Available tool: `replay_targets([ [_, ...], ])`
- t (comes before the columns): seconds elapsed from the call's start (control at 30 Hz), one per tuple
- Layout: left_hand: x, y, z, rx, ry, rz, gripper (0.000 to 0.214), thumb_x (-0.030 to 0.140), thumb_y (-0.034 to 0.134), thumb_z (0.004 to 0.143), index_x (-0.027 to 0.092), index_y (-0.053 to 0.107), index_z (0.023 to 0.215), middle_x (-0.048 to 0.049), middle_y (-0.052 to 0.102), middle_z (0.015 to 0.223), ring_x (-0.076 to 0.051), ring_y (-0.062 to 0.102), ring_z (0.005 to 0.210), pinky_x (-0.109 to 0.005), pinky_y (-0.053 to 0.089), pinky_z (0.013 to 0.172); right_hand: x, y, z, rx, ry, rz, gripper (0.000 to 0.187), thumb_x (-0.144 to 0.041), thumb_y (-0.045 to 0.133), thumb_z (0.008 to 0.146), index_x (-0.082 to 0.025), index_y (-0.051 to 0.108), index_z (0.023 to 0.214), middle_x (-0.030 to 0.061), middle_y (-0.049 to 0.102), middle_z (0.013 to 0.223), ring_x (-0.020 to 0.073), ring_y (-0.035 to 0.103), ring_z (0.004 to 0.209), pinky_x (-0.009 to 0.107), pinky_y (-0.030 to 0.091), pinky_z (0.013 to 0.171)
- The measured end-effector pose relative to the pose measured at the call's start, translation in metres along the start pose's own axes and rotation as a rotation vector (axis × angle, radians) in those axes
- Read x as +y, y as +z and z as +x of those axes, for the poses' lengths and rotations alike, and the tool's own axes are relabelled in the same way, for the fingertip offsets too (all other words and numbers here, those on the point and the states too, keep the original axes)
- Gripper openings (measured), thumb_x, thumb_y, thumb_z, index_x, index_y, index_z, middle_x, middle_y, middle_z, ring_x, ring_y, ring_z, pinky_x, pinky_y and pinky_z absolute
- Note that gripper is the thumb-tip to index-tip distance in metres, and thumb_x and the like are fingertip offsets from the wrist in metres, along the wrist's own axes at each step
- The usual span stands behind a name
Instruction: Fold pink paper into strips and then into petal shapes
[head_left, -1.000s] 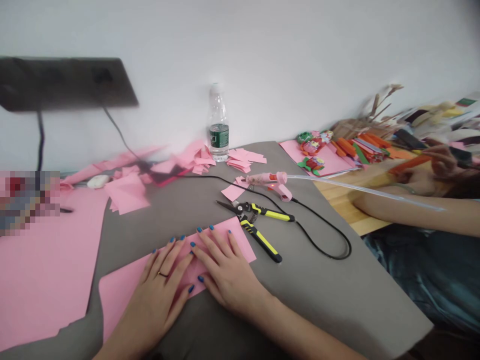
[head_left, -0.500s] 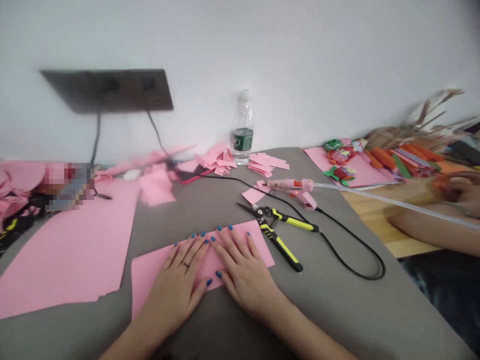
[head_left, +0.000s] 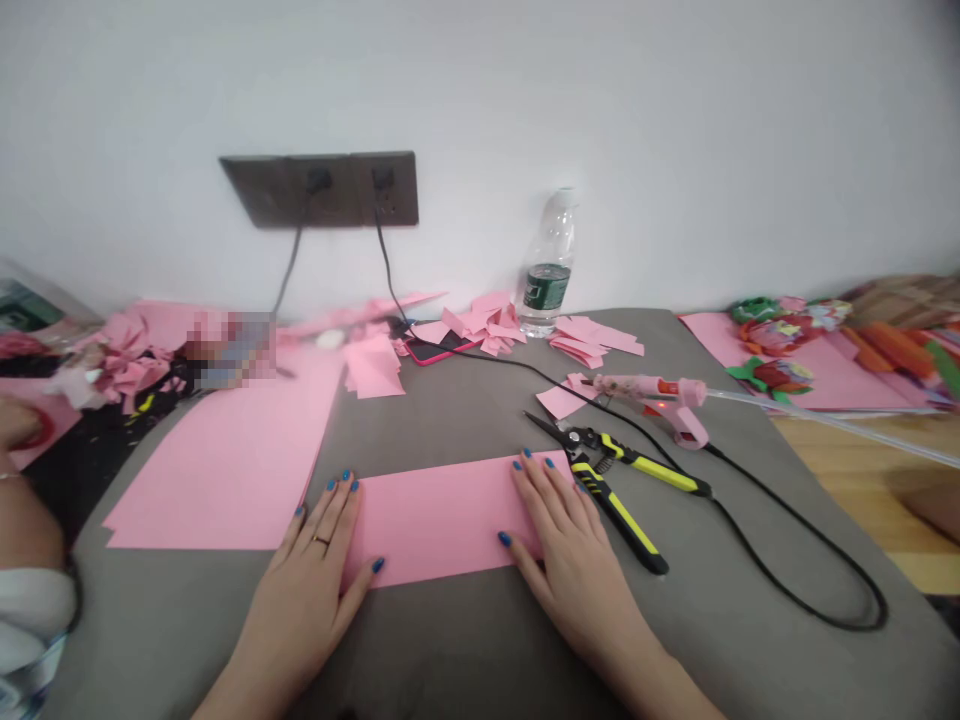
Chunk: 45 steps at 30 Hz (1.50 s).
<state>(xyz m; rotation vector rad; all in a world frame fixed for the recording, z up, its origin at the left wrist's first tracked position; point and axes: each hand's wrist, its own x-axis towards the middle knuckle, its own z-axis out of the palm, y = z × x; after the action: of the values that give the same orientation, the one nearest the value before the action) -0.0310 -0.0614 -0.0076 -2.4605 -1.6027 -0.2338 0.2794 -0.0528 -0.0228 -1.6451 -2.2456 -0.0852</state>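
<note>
A folded sheet of pink paper [head_left: 439, 520] lies on the grey tabletop in front of me, its long side running left to right. My left hand [head_left: 315, 560] rests flat over the paper's left end, fingers stretched out, with a ring on one finger. Over the right end, my right hand [head_left: 562, 545] lies flat with its fingers spread. Both hold nothing and press on the paper. Just right of my right hand are black and yellow wire-cutting pliers [head_left: 615, 485], their handles apart, touching or almost touching the paper's corner.
Larger pink sheets [head_left: 232, 470] lie at left. Behind stand a water bottle [head_left: 547, 270], pink scraps [head_left: 487, 322] and a phone [head_left: 435, 347]. A pink glue gun [head_left: 660, 395] trails a black cord [head_left: 787, 560]. Paper flowers [head_left: 780, 375] lie at right. Another person's arm [head_left: 30, 500] shows at left.
My hands have slid apart from the middle of the folded paper to its two ends. The view has turned left, so things appear farther right and a person's arm shows at left.
</note>
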Motion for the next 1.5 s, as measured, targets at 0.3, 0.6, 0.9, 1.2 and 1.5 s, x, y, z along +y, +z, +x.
replay_targets([
  [0.3, -0.002, -0.018, 0.028, 0.018, 0.041, 0.024, 0.041, 0.026, 0.039, 0.096, 0.010, 0.063, 0.125, -0.0206, 0.071, 0.125, -0.037, 0.068, 0.109, -0.057, 0.046, 0.096, 0.007, -0.012, 0.010, 0.034, 0.070, -0.123, 0.047, -0.032, 0.045, 0.099, -0.007, 0.048, 0.139, 0.0237, 0.059, 0.138, 0.0396, 0.057, 0.115, 0.054, 0.050, 0.092],
  [0.6, 0.033, -0.037, 0.117, -0.287, -0.006, -0.331, 0.019, 0.022, 0.059, 0.091, 0.017, 0.063, 0.109, -0.0119, 0.069, 0.107, -0.032, 0.065, 0.099, -0.047, 0.049, 0.086, 0.011, -0.024, 0.033, -0.026, 0.037, -0.178, 0.040, -0.030, 0.063, 0.088, -0.010, 0.064, 0.122, 0.0208, 0.065, 0.120, 0.0350, 0.059, 0.096, 0.045, 0.052, 0.075],
  [0.9, 0.033, -0.048, 0.135, -0.500, 0.018, -0.662, 0.020, 0.021, 0.050, 0.092, 0.021, 0.055, 0.073, 0.0017, 0.062, 0.076, -0.018, 0.059, 0.072, -0.026, 0.040, 0.062, 0.000, -0.038, 0.064, -0.131, -0.085, 0.207, 0.037, -0.010, 0.063, 0.083, -0.022, 0.066, 0.118, 0.0138, 0.067, 0.127, 0.0341, 0.058, 0.119, 0.062, 0.032, 0.106],
  [1.2, 0.028, -0.055, 0.129, -0.590, 0.021, -0.854, 0.028, 0.030, 0.046, 0.097, 0.021, 0.051, 0.071, 0.0059, 0.055, 0.066, -0.013, 0.049, 0.061, -0.024, 0.031, 0.057, -0.016, -0.043, 0.088, -0.209, -0.049, 0.505, 0.018, -0.008, 0.054, 0.089, -0.023, 0.064, 0.088, 0.0004, 0.075, 0.087, 0.0207, 0.070, 0.082, 0.060, 0.029, 0.108],
  [1.5, 0.012, -0.056, 0.085, -0.284, -0.306, -1.227, 0.038, 0.052, 0.040, 0.101, 0.021, 0.052, 0.081, 0.0046, 0.042, 0.072, -0.014, 0.041, 0.065, -0.022, 0.033, 0.059, 0.014, -0.059, 0.069, 0.363, 0.471, 1.112, 0.046, -0.049, 0.061, 0.092, -0.025, 0.056, 0.131, 0.0157, 0.063, 0.135, 0.0325, 0.063, 0.120, 0.053, 0.048, 0.102],
])
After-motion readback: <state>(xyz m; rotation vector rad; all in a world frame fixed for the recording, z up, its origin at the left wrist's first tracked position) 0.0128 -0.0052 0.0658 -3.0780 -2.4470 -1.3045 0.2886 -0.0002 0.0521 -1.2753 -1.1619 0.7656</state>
